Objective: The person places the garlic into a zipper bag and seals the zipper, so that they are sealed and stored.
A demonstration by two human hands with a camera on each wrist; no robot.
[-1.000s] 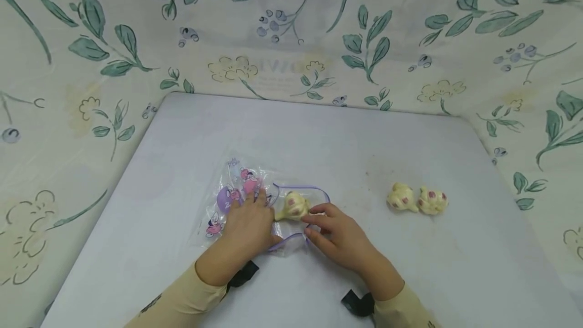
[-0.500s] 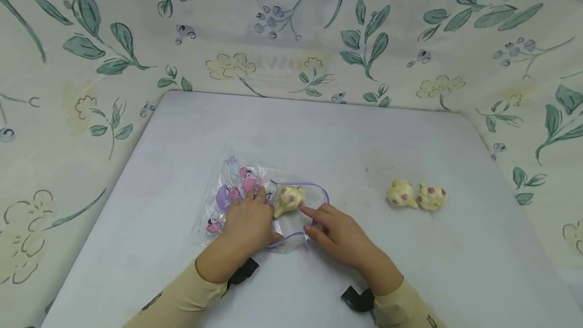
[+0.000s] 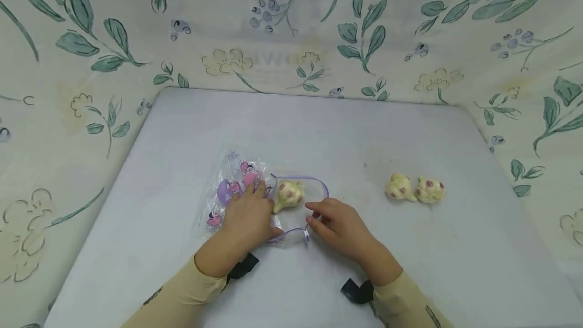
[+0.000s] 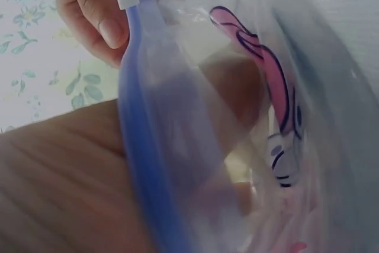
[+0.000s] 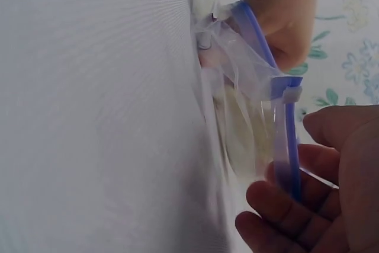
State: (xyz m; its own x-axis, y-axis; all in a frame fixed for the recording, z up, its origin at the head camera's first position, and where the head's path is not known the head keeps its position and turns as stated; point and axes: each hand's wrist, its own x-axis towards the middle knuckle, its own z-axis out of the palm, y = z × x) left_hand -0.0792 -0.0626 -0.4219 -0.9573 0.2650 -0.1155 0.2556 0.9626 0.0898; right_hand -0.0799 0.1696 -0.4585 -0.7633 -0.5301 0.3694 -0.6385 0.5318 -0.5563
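A clear plastic zip bag (image 3: 215, 194) with pink cartoon prints and a purple zip edge (image 5: 290, 146) lies on the table. One pale garlic bulb (image 3: 290, 194) with purple patches sits at its spread mouth, stem toward the lower left. My left hand (image 3: 249, 215) lies over the printed part, fingers straight; in the left wrist view part of it shows through the plastic. My right hand (image 3: 338, 224) is at the mouth's right edge. In the right wrist view, its fingers (image 5: 278, 205) are loosely bent beside the zip edge, thumb apart from them.
Two more garlic bulbs (image 3: 415, 189) lie side by side at the right of the white table (image 3: 282, 125). A floral-patterned covering (image 3: 291, 29) rises behind and beside the table. Dark straps (image 3: 357, 291) hang at both wrists.
The garlic bulb at the bag's mouth has shifted slightly left and turned. My right fingers touched it earlier and are now apart from it. The left hand stays on the bag.
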